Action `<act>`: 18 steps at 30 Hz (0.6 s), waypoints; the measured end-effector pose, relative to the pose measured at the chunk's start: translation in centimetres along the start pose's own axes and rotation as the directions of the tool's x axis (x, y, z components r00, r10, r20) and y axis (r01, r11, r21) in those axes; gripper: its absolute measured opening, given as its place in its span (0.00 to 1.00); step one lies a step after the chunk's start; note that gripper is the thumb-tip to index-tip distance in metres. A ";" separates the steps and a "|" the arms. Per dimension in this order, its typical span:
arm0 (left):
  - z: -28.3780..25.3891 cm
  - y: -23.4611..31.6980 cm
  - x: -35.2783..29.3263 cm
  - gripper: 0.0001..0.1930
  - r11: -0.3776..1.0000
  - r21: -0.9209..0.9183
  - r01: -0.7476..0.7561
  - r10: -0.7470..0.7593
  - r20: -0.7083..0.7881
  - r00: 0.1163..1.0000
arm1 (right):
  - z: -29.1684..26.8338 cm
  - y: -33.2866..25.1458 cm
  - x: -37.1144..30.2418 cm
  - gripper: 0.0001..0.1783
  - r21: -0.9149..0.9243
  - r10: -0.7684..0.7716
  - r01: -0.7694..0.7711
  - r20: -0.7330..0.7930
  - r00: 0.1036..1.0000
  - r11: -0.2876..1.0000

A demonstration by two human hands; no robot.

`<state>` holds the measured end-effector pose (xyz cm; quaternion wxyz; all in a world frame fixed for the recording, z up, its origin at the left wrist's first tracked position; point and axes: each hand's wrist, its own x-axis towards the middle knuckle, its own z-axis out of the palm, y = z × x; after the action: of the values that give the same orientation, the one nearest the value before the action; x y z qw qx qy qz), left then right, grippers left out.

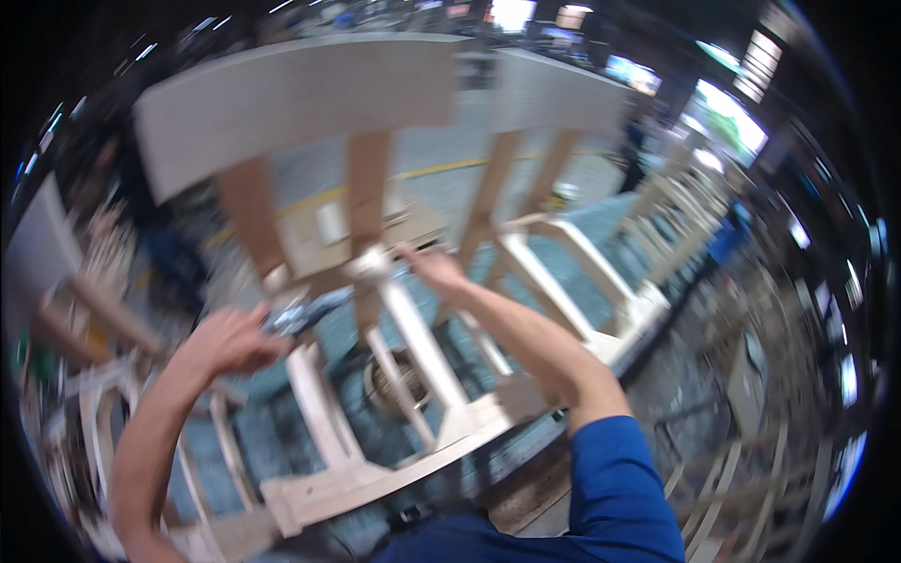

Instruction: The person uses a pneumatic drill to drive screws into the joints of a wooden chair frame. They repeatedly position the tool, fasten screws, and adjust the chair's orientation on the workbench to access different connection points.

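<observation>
In front of me a pale, unfinished wooden chair frame (413, 328) lies on its side, its wide backrest board (310, 98) at the far end of two brown uprights. My left hand (230, 340) is closed round a silver-and-dark hand tool (310, 311), blurred by motion, whose front end reaches toward the frame's joint (373, 264). Just right of that joint is my right hand (434, 269), with its fingers drawn together close to the upright. Whatever they hold, if anything, is too blurred to make out.
A second chair frame (563, 272) lies to the right, and part of another (103, 319) to the left. Beneath the middle frame sits a round container (394, 380) with small contents. More frames (680, 211) stand farther right. A person's legs (174, 263) show at far left.
</observation>
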<state>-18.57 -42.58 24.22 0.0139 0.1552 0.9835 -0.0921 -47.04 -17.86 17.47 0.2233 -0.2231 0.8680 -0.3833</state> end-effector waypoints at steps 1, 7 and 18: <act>-0.5 0.3 -0.6 0.14 1.000 -0.019 0.011 -0.010 0.058 0.998 | -0.4 0.2 -0.9 0.42 0.201 0.029 0.003 -0.160 0.987 0.980; -4.7 7.8 -2.7 0.12 0.611 -0.776 0.159 -0.351 -0.085 0.933 | 0.7 -2.9 -12.6 0.45 0.578 -0.098 -0.040 0.205 0.974 0.815; -12.9 23.0 -1.7 0.26 -0.710 -0.676 -0.197 -0.362 0.110 0.926 | 3.5 -7.2 -23.8 0.23 0.993 -0.323 0.112 -0.100 0.941 0.020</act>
<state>-9.89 -19.16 32.92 -0.0136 -0.0606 0.4481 0.8918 -24.47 -10.98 26.00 0.3192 -0.1684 0.3032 -0.8820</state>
